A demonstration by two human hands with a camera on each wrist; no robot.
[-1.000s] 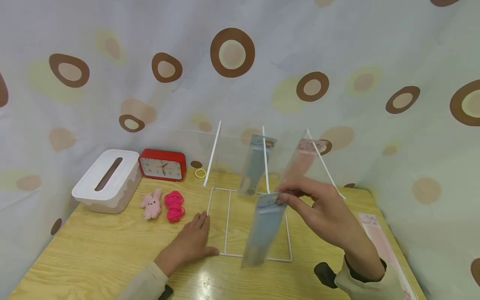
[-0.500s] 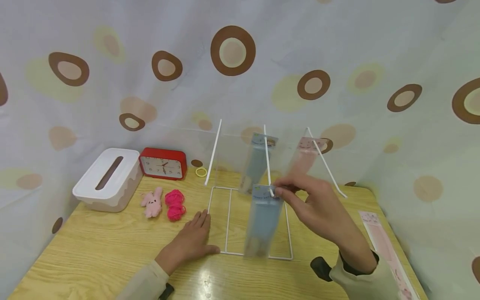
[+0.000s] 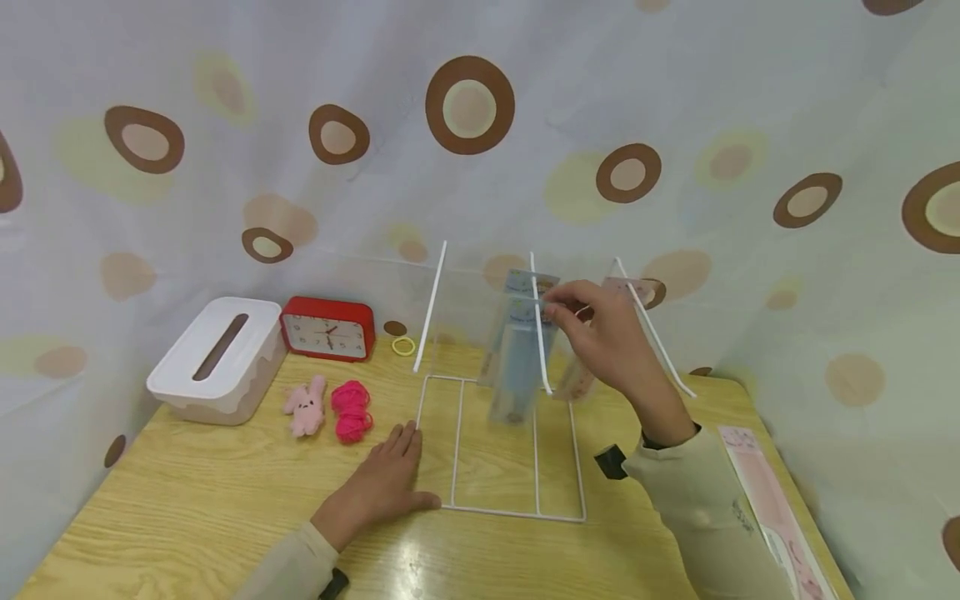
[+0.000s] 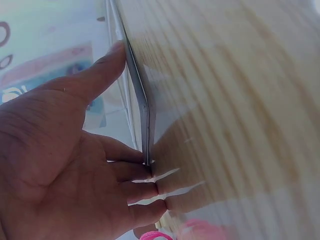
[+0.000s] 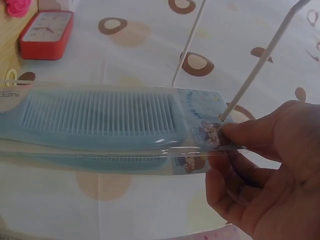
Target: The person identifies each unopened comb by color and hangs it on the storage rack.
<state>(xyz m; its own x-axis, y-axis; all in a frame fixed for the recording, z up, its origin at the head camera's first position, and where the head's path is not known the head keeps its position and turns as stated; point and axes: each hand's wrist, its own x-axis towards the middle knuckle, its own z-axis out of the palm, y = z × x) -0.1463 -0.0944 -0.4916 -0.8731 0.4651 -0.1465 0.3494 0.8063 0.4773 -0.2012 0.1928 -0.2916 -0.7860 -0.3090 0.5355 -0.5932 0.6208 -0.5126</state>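
My right hand [image 3: 600,337] pinches the top corner of a packaged blue comb [image 5: 105,117] between thumb and fingers. In the right wrist view the white hook [image 5: 265,57] passes through the hole in the package's header. A second packaged blue comb [image 5: 120,162] hangs just behind it on the same middle hook. My left hand [image 3: 382,483] lies with straight fingers at the left front corner of the white wire rack base [image 3: 495,512]. In the left wrist view the thumb and fingertips touch the base frame [image 4: 141,97]. A pink package [image 3: 581,379] hangs on the right hook, partly hidden by my right hand.
Another pink package [image 3: 772,500] lies at the table's right edge. Left of the rack are a white tissue box [image 3: 217,358], red clock [image 3: 327,328], pink plush bunny [image 3: 305,408], pink yarn [image 3: 351,412] and yellow ring [image 3: 402,346]. A patterned curtain [image 3: 547,75] stands behind.
My right hand has moved away from me along the middle hook, carrying the packaged comb from the hook's tip up close to the one behind. The left hand stays put.
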